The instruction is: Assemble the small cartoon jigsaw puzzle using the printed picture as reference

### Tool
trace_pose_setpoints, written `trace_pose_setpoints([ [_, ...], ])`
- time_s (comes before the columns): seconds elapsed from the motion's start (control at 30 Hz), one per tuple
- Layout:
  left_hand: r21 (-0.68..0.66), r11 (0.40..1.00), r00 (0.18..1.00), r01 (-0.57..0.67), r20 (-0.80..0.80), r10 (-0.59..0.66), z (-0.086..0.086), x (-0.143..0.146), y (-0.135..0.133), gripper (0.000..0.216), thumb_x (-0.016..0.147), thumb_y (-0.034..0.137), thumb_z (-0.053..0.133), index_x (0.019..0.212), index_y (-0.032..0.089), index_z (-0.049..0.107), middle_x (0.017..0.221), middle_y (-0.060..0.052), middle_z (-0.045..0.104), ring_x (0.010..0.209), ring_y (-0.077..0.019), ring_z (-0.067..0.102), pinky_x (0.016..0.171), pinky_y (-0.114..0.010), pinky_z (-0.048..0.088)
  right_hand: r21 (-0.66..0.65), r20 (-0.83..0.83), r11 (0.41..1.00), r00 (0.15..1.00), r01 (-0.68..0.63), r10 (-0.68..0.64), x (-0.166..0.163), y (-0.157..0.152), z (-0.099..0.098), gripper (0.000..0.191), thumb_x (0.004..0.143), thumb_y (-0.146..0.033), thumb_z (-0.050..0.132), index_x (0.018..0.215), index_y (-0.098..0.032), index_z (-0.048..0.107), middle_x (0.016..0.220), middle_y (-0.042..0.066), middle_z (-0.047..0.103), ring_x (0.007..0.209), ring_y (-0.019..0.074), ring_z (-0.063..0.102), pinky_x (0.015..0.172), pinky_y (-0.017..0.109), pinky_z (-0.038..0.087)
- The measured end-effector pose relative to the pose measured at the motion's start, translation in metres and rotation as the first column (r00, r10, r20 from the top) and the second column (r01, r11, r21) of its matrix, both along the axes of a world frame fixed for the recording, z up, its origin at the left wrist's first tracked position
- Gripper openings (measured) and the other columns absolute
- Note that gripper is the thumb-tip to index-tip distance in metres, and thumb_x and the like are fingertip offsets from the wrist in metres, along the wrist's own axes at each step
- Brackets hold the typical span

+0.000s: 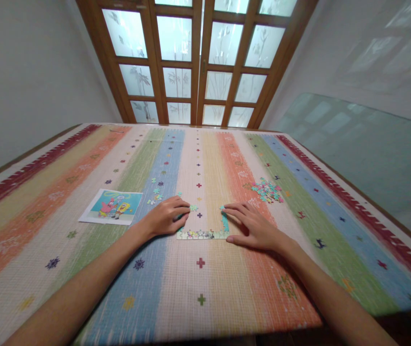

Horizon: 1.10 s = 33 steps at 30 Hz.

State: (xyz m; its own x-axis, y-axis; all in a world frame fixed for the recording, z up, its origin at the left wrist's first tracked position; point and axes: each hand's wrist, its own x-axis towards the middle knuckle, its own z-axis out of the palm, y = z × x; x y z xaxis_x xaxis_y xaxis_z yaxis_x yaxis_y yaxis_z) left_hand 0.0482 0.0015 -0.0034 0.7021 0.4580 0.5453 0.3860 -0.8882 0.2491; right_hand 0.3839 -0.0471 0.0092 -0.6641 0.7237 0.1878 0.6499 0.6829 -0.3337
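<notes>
Beneath my bare, matt-skinned fingers, a striped, multicoloured woven tablecloth shows a matt, visibly ribbed textile surface, its colours streaked along the weave. The interlocked strip of small, pale jigsaw pieces before me looks like printed card, thin and flat-faced; the loose turquoise-and-pink heap of jigsaw pieces appears to be the same stock. To my left, a white-bordered rectangular cartoon print is smooth paper. Facing me, brown gridded door frames are wood, holding translucent, frosted-looking glass panes with plant motifs. To my right, a pale green, round-cornered panel is smooth and glossy, mirroring light; its exact material is uncertain.
</notes>
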Motion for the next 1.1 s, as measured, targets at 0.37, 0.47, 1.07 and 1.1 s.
trace_pose_setpoints([
  [0.37,-0.047,0.996,0.997,-0.075,-0.035,0.074,0.0042,-0.0003,-0.0024,0.022,0.096,0.024,0.053,0.115,0.019,0.063,0.107,-0.011,0.071,0.100,-0.0239,0.067,0.090,-0.043,0.056,-0.001,-0.002,1.000,1.000,-0.001,0.001,-0.0001,0.0004,-0.0006,0.071,0.092,-0.064,0.061,0.150,-0.025,0.048,0.145,0.015,0.056,0.131,0.0343,0.049,0.109,0.059,0.043],
  [0.47,-0.018,0.999,0.994,-0.048,-0.103,0.046,0.0063,0.0006,-0.0030,0.026,0.097,0.021,0.050,0.119,0.019,0.065,0.111,-0.011,0.071,0.099,-0.0240,0.066,0.088,-0.042,0.054,-0.001,-0.001,1.000,1.000,0.000,0.000,-0.0001,0.0001,-0.0004,0.071,0.092,-0.064,0.061,0.150,-0.023,0.049,0.145,0.016,0.056,0.131,0.0342,0.050,0.110,0.059,0.042],
  [1.07,0.042,0.998,0.987,-0.047,-0.152,0.053,0.0082,0.0010,-0.0029,0.023,0.098,0.022,0.050,0.108,0.021,0.071,0.110,-0.008,0.074,0.093,-0.0220,0.066,0.083,-0.041,0.051,0.014,0.012,1.000,1.000,0.000,-0.001,0.0005,0.0002,-0.0013,0.072,0.092,-0.062,0.063,0.153,-0.027,0.046,0.146,0.014,0.055,0.132,0.0345,0.049,0.109,0.058,0.043],
  [1.1,0.034,0.998,0.988,-0.049,-0.145,0.053,0.0087,0.0012,-0.0030,0.023,0.098,0.022,0.050,0.108,0.020,0.070,0.109,-0.008,0.074,0.093,-0.0217,0.066,0.083,-0.040,0.051,0.016,0.012,1.000,1.000,-0.001,0.001,0.0005,0.0004,-0.0014,0.072,0.092,-0.062,0.063,0.153,-0.028,0.045,0.146,0.014,0.055,0.132,0.0344,0.049,0.109,0.058,0.043],
])
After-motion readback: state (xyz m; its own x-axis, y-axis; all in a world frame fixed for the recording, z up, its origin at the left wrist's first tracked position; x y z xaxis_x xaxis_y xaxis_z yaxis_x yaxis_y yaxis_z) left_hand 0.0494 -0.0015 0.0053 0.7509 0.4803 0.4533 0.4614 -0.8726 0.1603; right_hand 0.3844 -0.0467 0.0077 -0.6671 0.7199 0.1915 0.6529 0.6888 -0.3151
